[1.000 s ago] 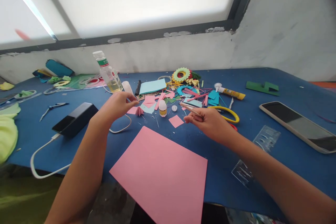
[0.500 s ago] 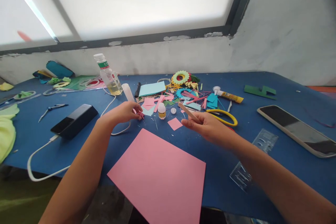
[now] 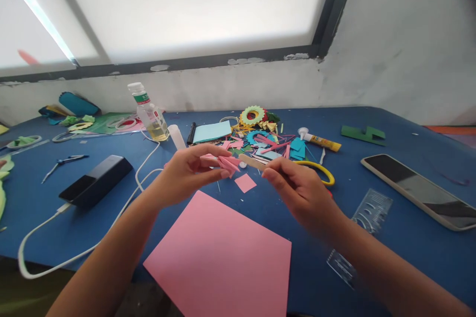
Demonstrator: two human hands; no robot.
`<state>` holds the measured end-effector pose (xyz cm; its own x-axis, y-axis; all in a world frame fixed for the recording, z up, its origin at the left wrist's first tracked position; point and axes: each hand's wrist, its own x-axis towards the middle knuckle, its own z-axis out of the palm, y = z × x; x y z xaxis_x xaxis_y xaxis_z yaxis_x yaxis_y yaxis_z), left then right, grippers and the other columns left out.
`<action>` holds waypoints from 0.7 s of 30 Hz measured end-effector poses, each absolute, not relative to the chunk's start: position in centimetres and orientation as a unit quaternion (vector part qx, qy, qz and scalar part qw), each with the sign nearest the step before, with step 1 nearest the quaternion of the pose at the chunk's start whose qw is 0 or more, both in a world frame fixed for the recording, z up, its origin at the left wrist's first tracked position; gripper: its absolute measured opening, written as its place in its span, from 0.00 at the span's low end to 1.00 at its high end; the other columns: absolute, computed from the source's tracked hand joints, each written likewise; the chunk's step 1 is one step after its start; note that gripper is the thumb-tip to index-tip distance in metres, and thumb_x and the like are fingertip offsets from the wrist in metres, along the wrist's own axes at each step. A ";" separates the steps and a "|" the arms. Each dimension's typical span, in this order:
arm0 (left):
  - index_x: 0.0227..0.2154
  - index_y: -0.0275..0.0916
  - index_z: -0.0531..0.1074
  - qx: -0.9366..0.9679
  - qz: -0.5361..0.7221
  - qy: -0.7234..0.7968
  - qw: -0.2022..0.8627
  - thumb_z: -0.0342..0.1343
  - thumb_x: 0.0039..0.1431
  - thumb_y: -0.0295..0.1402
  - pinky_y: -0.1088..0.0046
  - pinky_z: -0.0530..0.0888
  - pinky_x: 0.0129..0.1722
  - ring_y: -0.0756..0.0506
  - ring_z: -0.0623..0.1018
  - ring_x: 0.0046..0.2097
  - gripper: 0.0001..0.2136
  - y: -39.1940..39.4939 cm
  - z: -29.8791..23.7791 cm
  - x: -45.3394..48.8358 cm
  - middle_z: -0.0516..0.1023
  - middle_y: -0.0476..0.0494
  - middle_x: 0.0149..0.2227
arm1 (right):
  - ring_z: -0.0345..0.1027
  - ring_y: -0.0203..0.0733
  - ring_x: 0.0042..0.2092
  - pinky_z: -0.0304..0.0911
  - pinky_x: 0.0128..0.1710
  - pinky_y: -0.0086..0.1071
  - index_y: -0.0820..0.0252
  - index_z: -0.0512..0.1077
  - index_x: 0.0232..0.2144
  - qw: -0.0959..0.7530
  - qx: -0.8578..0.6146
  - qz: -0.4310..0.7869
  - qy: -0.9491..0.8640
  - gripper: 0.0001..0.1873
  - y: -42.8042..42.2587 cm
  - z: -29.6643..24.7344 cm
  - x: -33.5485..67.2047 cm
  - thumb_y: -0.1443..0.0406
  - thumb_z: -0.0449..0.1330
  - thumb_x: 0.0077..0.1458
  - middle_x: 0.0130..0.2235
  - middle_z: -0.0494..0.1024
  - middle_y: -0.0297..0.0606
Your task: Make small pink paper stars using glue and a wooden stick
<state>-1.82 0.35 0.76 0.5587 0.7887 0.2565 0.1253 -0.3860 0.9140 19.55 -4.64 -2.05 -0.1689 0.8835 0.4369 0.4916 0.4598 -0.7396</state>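
My left hand (image 3: 191, 171) pinches a folded pink paper piece (image 3: 229, 163) between thumb and fingers. In my right hand (image 3: 297, 185) is a flat wooden craft stick (image 3: 253, 161), its rounded tip close to the folded paper; I cannot tell whether they touch. Below both hands lies a large pink paper sheet (image 3: 226, 257) at the table's front edge. A small pink paper square (image 3: 245, 183) rests between the hands. The little glue bottle is hidden behind my left hand, and its white cap (image 3: 243, 164) shows only in part.
Paper scraps (image 3: 271, 141) are heaped at the back middle. Yellow-handled scissors (image 3: 318, 171), a glue tube (image 3: 323, 142), a clear stencil ruler (image 3: 372, 210) and a phone (image 3: 420, 188) lie right. A bottle (image 3: 152, 119), a compass (image 3: 65, 164) and a cabled black device (image 3: 96, 181) stand left.
My left hand has lifted the pink paper piece off the table and moved right with it. My right hand has brought the craft stick lower, toward the paper. The view has shifted slightly.
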 end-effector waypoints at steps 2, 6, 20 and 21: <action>0.39 0.39 0.73 0.736 0.380 0.272 0.489 0.60 0.52 0.27 0.76 0.78 0.37 0.47 0.80 0.37 0.11 -0.3 0.6 -1.3 0.80 0.45 0.35 | 0.53 0.31 0.21 0.50 0.21 0.27 0.58 0.65 0.26 0.462 -0.464 0.175 -0.736 0.12 -4.8 -2.0 19.5 0.61 0.49 0.60 0.20 0.60 0.27; 0.38 0.40 0.74 0.712 0.415 0.238 0.514 0.61 0.50 0.23 0.79 0.78 0.34 0.49 0.80 0.35 0.12 -0.8 0.4 -0.9 0.78 0.47 0.34 | 0.54 0.30 0.19 0.51 0.19 0.26 0.58 0.65 0.28 0.474 -0.447 0.082 -0.755 0.09 -5.3 -1.6 19.4 0.64 0.51 0.59 0.20 0.63 0.27; 0.38 0.41 0.76 0.748 0.448 0.280 0.401 0.62 0.48 0.26 0.80 0.77 0.29 0.50 0.75 0.35 0.12 -1.6 0.5 -0.6 0.73 0.45 0.35 | 0.68 0.35 0.24 0.57 0.23 0.29 0.57 0.65 0.35 0.413 -0.415 -0.166 -0.794 0.02 -6.2 -1.7 19.3 0.68 0.53 0.58 0.24 0.75 0.32; 0.39 0.41 0.76 0.749 0.447 0.281 0.399 0.62 0.49 0.26 0.79 0.77 0.29 0.49 0.76 0.35 0.12 -1.6 0.5 -0.6 0.73 0.45 0.35 | 0.68 0.35 0.24 0.56 0.23 0.29 0.57 0.66 0.35 0.407 -0.417 -0.180 -0.793 0.03 -6.3 -1.7 19.3 0.68 0.54 0.58 0.24 0.75 0.32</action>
<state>-0.62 -1.59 0.52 0.4425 0.7781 0.4458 0.0640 -0.5232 0.8498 19.30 -6.33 -1.68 -0.3214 0.5134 0.7957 0.8072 0.5879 -0.0534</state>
